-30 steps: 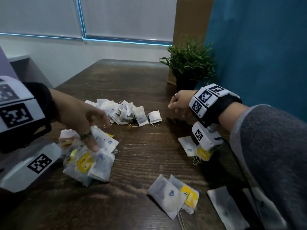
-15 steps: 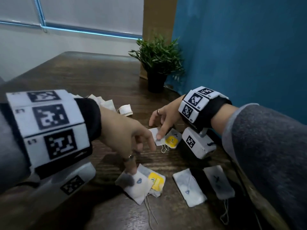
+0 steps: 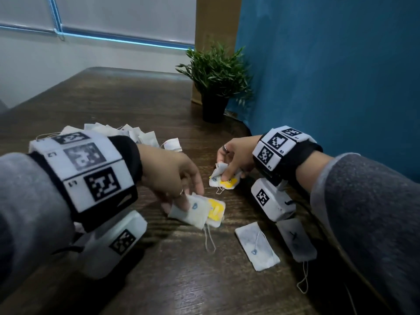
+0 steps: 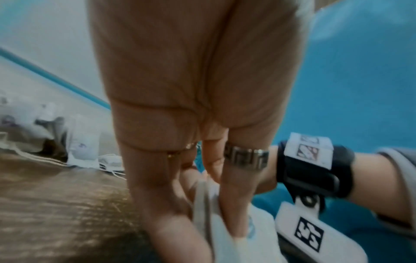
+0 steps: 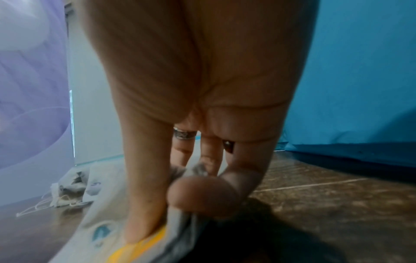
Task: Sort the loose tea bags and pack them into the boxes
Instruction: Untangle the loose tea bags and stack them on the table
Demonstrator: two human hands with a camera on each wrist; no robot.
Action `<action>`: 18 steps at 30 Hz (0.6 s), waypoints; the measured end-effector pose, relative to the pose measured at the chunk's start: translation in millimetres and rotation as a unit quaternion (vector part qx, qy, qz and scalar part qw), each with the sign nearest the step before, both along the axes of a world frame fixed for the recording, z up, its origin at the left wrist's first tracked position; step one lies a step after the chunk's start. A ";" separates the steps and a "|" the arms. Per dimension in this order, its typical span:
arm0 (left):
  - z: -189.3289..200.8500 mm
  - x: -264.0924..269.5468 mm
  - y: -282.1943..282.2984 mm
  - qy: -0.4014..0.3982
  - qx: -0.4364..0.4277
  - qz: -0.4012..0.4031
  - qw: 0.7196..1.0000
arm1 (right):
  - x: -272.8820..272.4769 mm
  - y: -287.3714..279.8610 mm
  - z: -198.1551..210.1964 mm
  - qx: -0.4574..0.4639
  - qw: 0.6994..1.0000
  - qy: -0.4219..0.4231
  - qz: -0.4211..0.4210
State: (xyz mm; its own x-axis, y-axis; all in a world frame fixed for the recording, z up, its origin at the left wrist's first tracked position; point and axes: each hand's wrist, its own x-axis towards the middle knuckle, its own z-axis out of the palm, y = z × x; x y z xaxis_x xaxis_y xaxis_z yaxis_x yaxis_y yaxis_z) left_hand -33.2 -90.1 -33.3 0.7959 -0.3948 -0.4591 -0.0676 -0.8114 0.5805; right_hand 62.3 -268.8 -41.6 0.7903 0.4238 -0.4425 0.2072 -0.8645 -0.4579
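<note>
The left grip (image 3: 175, 178) pinches a blue-marked tea bag (image 3: 193, 211) lying over a yellow-tagged one (image 3: 216, 211) on the bench (image 3: 159, 280); the right grip (image 3: 234, 158) pinches another bunched pair (image 3: 223, 179); two flat bags (image 3: 256, 248) lie just below the right grip; a loose heap (image 3: 141, 136) sits beyond the left.
</note>
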 end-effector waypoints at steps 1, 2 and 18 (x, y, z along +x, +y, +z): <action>0.8 0.6 3.0 0.008 -0.035 0.024 0.999 | -0.1 -1.0 0.3 -0.002 1.000 -0.005 -0.004; 1.7 1.1 6.3 0.012 -0.064 0.043 0.997 | -0.8 -2.2 1.3 -0.003 1.000 -0.012 -0.011; -5.8 -0.9 -20.2 -0.026 0.058 0.003 0.998 | -3.4 -25.2 22.6 0.094 0.984 -0.119 -0.092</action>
State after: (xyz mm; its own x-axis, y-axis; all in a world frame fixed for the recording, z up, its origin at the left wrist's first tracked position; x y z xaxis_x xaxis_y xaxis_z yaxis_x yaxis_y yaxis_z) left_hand -34.1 -110.3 -39.1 0.8217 -0.3359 -0.4605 -0.0894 -0.8739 0.4778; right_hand 59.0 -293.9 -19.1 0.9335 0.3197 -0.1623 0.1755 -0.8021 -0.5709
